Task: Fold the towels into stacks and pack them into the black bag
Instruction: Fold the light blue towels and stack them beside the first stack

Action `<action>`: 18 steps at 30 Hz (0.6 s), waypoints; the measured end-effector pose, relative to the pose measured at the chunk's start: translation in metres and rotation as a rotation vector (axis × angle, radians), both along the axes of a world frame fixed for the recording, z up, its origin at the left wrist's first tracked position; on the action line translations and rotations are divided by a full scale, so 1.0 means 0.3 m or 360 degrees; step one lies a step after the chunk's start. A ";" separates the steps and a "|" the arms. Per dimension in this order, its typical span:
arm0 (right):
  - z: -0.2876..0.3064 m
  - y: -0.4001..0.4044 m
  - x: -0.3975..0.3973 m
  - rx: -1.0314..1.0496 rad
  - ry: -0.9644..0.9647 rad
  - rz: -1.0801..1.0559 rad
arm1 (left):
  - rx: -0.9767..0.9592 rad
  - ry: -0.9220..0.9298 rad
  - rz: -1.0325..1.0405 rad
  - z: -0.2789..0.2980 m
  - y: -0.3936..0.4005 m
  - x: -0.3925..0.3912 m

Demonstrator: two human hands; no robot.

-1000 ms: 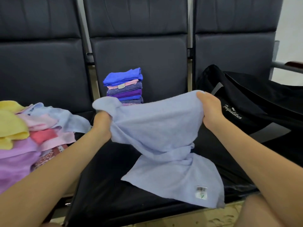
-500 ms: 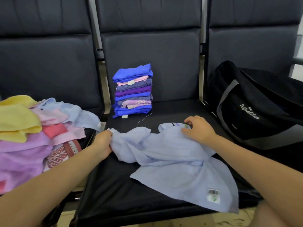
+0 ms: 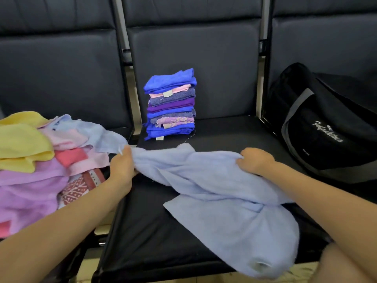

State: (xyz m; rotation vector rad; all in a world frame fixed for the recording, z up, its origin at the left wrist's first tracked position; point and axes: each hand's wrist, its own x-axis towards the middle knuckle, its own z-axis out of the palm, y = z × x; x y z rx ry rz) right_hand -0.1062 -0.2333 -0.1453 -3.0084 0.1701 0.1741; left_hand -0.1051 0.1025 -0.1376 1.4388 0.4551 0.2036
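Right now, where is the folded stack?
In the head view, the folded stack stands at the back of the middle seat, against its backrest, behind the blue towel, left of the black bag.

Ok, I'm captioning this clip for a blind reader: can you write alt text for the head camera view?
A person's left hand and right hand grip the top edge of a crumpled light blue towel spread on a black seat. Behind it stands a stack of folded towels; unfolded towels lie left, a black bag right.
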 end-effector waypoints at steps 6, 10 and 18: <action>0.046 0.011 -0.029 -0.0406 -0.0228 0.0018 | 0.0157 -0.0074 -0.0192 -0.003 -0.002 -0.014; 0.040 0.098 0.007 0.0277 -0.0425 0.0303 | 0.0422 -0.0007 -0.0226 -0.010 -0.010 -0.011; -0.041 0.274 0.080 0.0491 0.0044 0.0291 | 0.1127 0.0043 -0.0322 -0.051 -0.049 -0.004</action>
